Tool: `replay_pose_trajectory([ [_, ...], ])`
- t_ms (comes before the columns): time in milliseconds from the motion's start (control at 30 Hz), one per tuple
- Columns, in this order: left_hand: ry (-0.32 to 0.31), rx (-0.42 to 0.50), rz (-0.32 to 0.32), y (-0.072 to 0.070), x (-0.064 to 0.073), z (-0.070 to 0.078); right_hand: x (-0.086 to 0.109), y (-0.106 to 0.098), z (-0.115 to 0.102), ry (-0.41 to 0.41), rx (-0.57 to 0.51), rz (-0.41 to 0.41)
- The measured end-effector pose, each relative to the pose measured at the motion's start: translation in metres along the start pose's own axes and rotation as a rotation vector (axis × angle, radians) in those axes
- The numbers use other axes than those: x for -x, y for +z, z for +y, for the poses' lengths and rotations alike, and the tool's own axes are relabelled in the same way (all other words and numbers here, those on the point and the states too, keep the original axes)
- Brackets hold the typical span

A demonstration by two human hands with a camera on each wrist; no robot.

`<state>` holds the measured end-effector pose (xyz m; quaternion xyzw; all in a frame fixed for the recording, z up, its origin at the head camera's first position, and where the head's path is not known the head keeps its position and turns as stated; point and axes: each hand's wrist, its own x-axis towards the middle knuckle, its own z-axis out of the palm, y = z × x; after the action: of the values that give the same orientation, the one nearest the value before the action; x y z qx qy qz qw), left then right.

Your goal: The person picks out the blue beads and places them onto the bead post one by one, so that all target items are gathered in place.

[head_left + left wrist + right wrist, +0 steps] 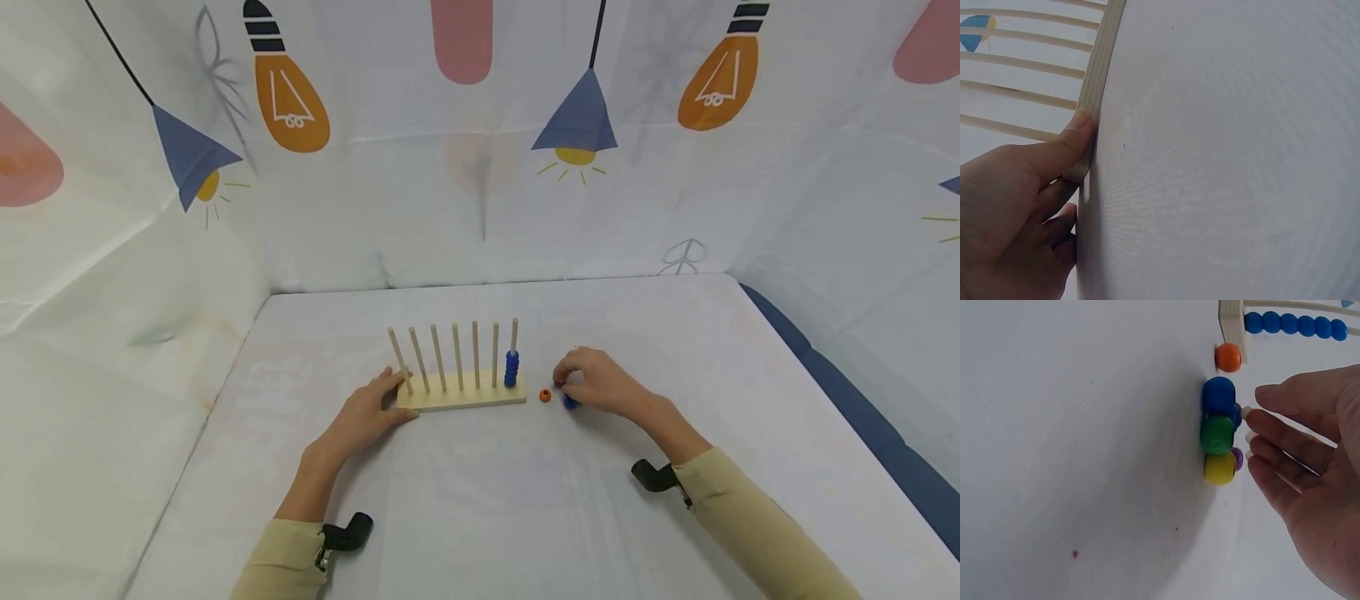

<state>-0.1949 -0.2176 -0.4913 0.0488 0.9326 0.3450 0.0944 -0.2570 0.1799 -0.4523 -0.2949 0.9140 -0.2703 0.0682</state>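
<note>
A wooden peg rack with several upright pegs stands on the table, and a stack of blue beads fills part of its rightmost peg. My left hand grips the rack's left end, thumb along the front edge of the base. To the right of the rack, my right hand hovers low over loose beads, its thumb and fingertips apart. In the right wrist view a blue bead, a green bead and a yellow bead lie beside the fingertips, with a purple bead partly hidden behind.
An orange bead lies between the rack and my right hand. The white-covered table meets a white cloth backdrop printed with lamps and bulbs. Along the table's right side runs a dark blue edge.
</note>
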Motion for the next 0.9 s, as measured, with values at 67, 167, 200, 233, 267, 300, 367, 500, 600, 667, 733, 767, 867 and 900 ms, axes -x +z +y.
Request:
replay_pose_trajectory([
  [67, -0.001, 0.000, -0.001, 0.0002, -0.0001, 0.0001, 0.0016, 0.0000, 0.0027, 0.001, 0.011, -0.002],
  [167, 0.001, -0.006, 0.000, 0.0001, -0.0003, 0.0006, 0.0038, -0.0004, 0.0052, 0.020, 0.026, -0.013],
  [200, 0.000, -0.007, 0.002, 0.0000, -0.0005, 0.0009, 0.0044, -0.0005, 0.0060, 0.020, 0.034, -0.014],
  [233, 0.002, -0.010, 0.004, -0.0001, -0.0005, 0.0011, 0.0049, -0.0005, 0.0069, 0.026, 0.042, -0.018],
  [267, 0.001, -0.011, 0.006, -0.0004, -0.0003, 0.0018, 0.0054, -0.0008, 0.0073, 0.028, 0.048, -0.021],
  [300, 0.002, -0.013, 0.008, -0.0005, -0.0001, 0.0022, 0.0060, -0.0012, 0.0077, 0.030, 0.052, -0.024],
  [367, 0.001, -0.015, 0.010, -0.0006, 0.0001, 0.0032, 0.0068, -0.0017, 0.0087, 0.030, 0.059, -0.029],
  [500, -0.006, -0.015, 0.002, -0.0003, -0.0002, 0.0034, 0.0075, -0.0021, 0.0106, 0.025, 0.067, -0.043],
  [600, -0.010, -0.016, -0.003, -0.0004, -0.0004, 0.0036, 0.0071, -0.0012, 0.0110, 0.015, 0.084, -0.054],
  [667, -0.011, -0.015, -0.006, -0.0007, -0.0002, 0.0037, 0.0068, -0.0007, 0.0103, 0.012, 0.099, -0.061],
  [733, -0.016, -0.010, -0.008, -0.0007, 0.0000, 0.0035, 0.0060, 0.0000, 0.0093, 0.014, 0.115, -0.071],
  [767, -0.014, -0.010, -0.008, -0.0008, 0.0001, 0.0031, 0.0058, 0.0002, 0.0087, 0.015, 0.126, -0.074],
  [867, -0.008, -0.010, -0.003, -0.0009, 0.0003, 0.0017, 0.0056, 0.0005, 0.0062, 0.018, 0.170, -0.075],
  [900, -0.006, -0.012, -0.002, -0.0009, 0.0003, 0.0013, 0.0055, 0.0007, 0.0055, 0.020, 0.185, -0.073],
])
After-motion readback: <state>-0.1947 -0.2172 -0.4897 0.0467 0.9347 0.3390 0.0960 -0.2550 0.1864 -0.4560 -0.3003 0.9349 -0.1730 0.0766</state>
